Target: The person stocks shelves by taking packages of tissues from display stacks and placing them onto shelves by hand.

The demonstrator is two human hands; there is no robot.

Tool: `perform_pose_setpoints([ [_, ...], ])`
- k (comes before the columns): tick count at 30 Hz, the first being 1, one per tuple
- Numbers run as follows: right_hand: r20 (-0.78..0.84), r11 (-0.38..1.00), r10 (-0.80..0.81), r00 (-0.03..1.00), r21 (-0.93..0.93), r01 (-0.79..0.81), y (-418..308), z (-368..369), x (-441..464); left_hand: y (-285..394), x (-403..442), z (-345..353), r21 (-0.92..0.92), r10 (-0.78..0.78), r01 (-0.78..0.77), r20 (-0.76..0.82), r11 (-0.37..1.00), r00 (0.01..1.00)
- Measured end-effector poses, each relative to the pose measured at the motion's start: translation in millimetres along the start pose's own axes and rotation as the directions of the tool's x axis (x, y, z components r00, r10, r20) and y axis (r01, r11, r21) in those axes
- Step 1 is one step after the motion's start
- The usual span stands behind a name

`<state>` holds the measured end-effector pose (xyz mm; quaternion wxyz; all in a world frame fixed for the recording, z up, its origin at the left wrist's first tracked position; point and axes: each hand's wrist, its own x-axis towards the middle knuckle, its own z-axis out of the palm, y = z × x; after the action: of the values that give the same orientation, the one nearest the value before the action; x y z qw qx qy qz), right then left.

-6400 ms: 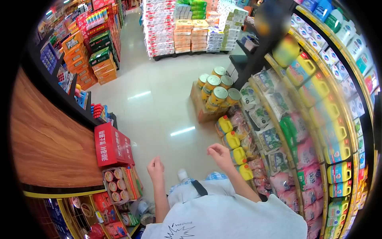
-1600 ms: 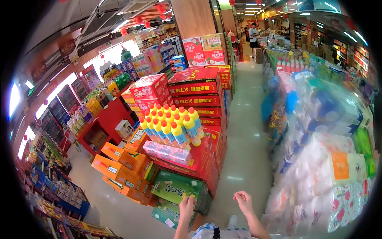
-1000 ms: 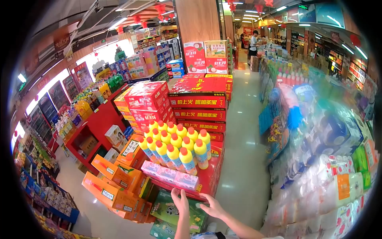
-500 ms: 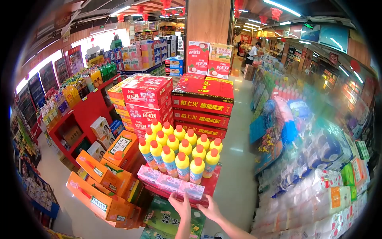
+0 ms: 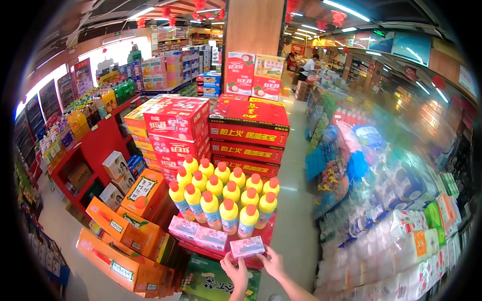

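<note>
Pink box [image 5: 247, 246] looks glossy; bottles [image 5: 231, 192], smooth plastic (the floor [image 5: 297, 213] shines too).

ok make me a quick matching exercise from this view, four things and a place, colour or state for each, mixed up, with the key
Things
1. bottles
2. rightmost pink box
3. orange cartons
4. green carton

Place, colour or state
a. at the fingertips of the left hand and right hand
b. low down, partly hidden by the left hand
c. stacked to the left of the red display
d. yellow, standing in rows, with red caps

Pairs: 1-d, 2-a, 3-c, 4-b
</note>
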<state>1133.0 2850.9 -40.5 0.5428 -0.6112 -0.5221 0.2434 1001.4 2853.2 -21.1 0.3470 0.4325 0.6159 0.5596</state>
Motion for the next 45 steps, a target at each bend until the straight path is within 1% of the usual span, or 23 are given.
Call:
perform_pose_setpoints([
  [1, 0.028, 0.997, 0.013, 1.000, -0.079, -0.011, -4.9, -6.4, -1.8, 0.4, -4.1, -2.1, 0.068, 0.014, -0.018, 0.063, 0.998, 0.998],
  [2, 0.011, 0.996, 0.027, 1.000, -0.087, -0.026, -8.6, -10.9, -3.8, -6.4, -7.4, -3.3, 0.157, 0.093, -0.107, 0.094, 0.982, 0.991],
  [3, 0.030, 0.992, 0.074, 0.997, -0.101, -0.070, -12.4, -14.8, -7.5, -6.4, -11.7, -5.4, 0.159, 0.089, -0.108, 0.123, 0.981, 0.988],
  [6, 0.017, 0.982, 0.140, 0.990, -0.131, -0.137, -28.0, -25.4, -24.9, -4.2, -18.6, -5.8, 0.018, 0.168, -0.171, 0.124, 0.985, 0.978],
  [7, 0.024, 0.979, 0.148, 0.989, -0.148, -0.143, -33.5, -30.1, -28.2, -6.0, -21.4, -6.4, -0.004, 0.189, -0.191, 0.168, 0.982, 0.967],
  [9, 0.001, 0.984, 0.159, 0.987, -0.077, -0.159, -35.8, -40.4, -38.1, -1.8, -32.1, -3.5, -0.174, 0.203, -0.170, 0.197, 0.970, 0.959],
  [11, -0.042, 0.989, 0.147, 0.988, -0.022, -0.148, -37.1, -52.2, -52.3, 5.7, -43.4, -4.2, -0.200, 0.202, -0.150, 0.274, 0.968, 0.940],
  [13, -0.108, 0.985, 0.167, 0.980, -0.016, -0.170, -32.7, -67.9, -69.4, 17.8, -59.0, -2.2, -0.307, 0.260, -0.146, 0.373, 0.941, 0.891],
  [15, -0.203, 0.999, -0.002, 0.979, -0.040, -0.007, -48.2, -99.1, -86.6, 26.8, -75.8, 2.7, -0.282, 0.191, -0.056, 0.481, 0.958, 0.856],
  [17, -0.282, 0.999, -0.012, 0.959, -0.049, -0.002, -50.0, -129.7, -110.9, 39.2, -95.5, 12.4, -0.353, 0.268, -0.077, 0.533, 0.932, 0.803],
  [21, -0.431, 0.995, -0.030, 0.902, -0.100, -0.014, -79.2, -189.0, -174.8, 46.8, -139.9, 31.9, -0.534, 0.427, 0.049, 0.724, 0.844, 0.541],
  [25, -0.590, 0.989, -0.005, 0.808, -0.123, -0.084, -93.7, -241.8, -255.9, 66.5, -210.6, 33.4, -0.471, 0.409, 0.170, 0.861, 0.866, 0.301],
  [27, -0.663, 0.979, -0.104, 0.742, -0.198, -0.040, -90.8, -260.8, -297.4, 78.1, -250.9, 24.6, -0.417, 0.380, 0.206, 0.904, 0.885, 0.199],
  [29, -0.727, 0.979, -0.074, 0.683, -0.183, -0.089, -104.0, -276.3, -339.2, 69.5, -286.4, 24.9, -0.399, 0.385, 0.259, 0.917, 0.880, 0.107],
  [31, -0.778, 0.977, -0.052, 0.626, -0.170, -0.130, -116.9, -285.5, -379.6, 65.3, -317.8, 26.1, -0.441, 0.460, 0.320, 0.888, 0.838, 0.019],
  [33, -0.828, 0.977, -0.100, 0.551, -0.185, -0.101, -125.9, -291.7, -419.9, 73.7, -351.8, 19.6, -0.428, 0.476, 0.332, 0.876, 0.840, -0.074],
  [35, -0.865, 0.974, -0.100, 0.492, -0.186, -0.130, -137.9, -294.9, -458.1, 86.3, -385.7, 4.5, -0.405, 0.473, 0.340, 0.869, 0.849, -0.146],
  [37, -0.891, 0.968, -0.100, 0.443, -0.190, -0.163, -151.1, -296.1, -496.9, 97.3, -421.0, -7.4, -0.326, 0.472, 0.456, 0.844, 0.828, -0.254],
  [40, -0.924, 0.937, -0.128, 0.359, -0.232, -0.262, -168.5, -299.0, -548.0, 88.4, -468.4, -22.7, -0.235, 0.491, 0.569, 0.797, 0.788, -0.350],
  [41, -0.932, 0.923, -0.148, 0.332, -0.250, -0.291, -175.7, -299.6, -563.2, 90.2, -483.1, -25.7, -0.227, 0.495, 0.577, 0.790, 0.784, -0.362],
  [43, -0.941, 0.906, -0.163, 0.296, -0.261, -0.333, -184.1, -298.9, -589.9, 97.5, -506.5, -36.5, -0.159, 0.493, 0.585, 0.732, 0.795, -0.471],
  [44, -0.952, 0.914, -0.166, 0.257, -0.246, -0.322, -185.8, -298.0, -601.2, 95.1, -517.5, -38.5, -0.147, 0.489, 0.585, 0.726, 0.798, -0.484],
  [45, -0.963, 0.923, -0.168, 0.213, -0.229, -0.308, -186.2, -296.9, -612.9, 91.3, -528.3, -39.7, -0.118, 0.459, 0.543, 0.696, 0.832, -0.552],
])
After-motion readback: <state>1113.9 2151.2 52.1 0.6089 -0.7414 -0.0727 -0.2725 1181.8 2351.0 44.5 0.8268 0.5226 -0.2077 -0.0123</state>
